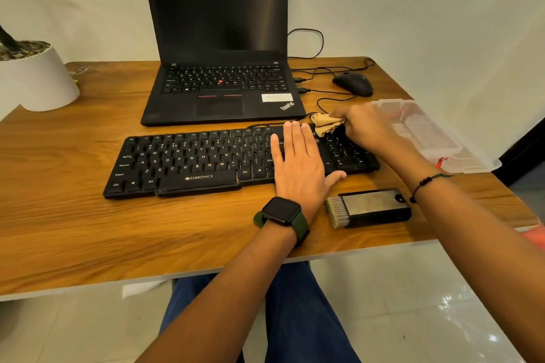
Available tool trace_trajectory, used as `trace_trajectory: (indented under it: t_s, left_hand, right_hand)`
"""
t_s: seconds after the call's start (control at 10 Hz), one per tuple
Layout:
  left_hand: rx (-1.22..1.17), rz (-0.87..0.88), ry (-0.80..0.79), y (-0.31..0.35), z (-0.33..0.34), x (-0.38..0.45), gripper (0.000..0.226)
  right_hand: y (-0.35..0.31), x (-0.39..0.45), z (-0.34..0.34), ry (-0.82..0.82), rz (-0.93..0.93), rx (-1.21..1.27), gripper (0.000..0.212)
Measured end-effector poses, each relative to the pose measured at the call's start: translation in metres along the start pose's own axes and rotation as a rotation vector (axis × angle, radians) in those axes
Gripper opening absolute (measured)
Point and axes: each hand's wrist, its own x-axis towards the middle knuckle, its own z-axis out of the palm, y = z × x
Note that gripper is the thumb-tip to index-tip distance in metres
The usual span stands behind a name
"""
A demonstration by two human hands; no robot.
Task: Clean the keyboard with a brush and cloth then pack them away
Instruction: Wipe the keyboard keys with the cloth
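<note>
Nearest, the brush lies on the table just beside the keyboard. The left hand lies flat on the keys, fingers straight and together (thumb off the near edge). Farther back, the right hand pinches a bunched tan cloth against the keyboard's far right corner.

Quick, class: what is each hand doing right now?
Left hand: open, flat on the keyboard.
Right hand: gripping the tan cloth.
</note>
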Motion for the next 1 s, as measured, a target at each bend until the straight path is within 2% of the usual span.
trace_trajectory:
  t_s: [0.1,0.3,0.8,0.9,1.0]
  left_hand:
    - [-0.002,-0.004,-0.004,0.0,0.0,0.0,0.104]
    - [0.009,-0.005,-0.017,0.0,0.0,0.0,0.104]
    - [0.007,-0.028,-0.006,0.0,0.001,-0.001,0.102]
    - [0.005,-0.03,-0.007,-0.001,0.001,-0.001,0.103]
    - [-0.012,-0.033,0.0,-0.008,-0.003,-0.006,0.1]
  right_hand:
    - [0.004,-0.004,-0.003,0.02,-0.001,0.083,0.04]
    - [0.0,-0.034,-0.013,-0.012,-0.006,0.028,0.04]
    - [0.002,-0.098,-0.04,-0.189,-0.039,0.028,0.037]
    - [0.004,-0.098,-0.046,-0.185,-0.024,0.104,0.037]
    - [0.001,-0.09,-0.051,0.014,0.057,0.161,0.03]
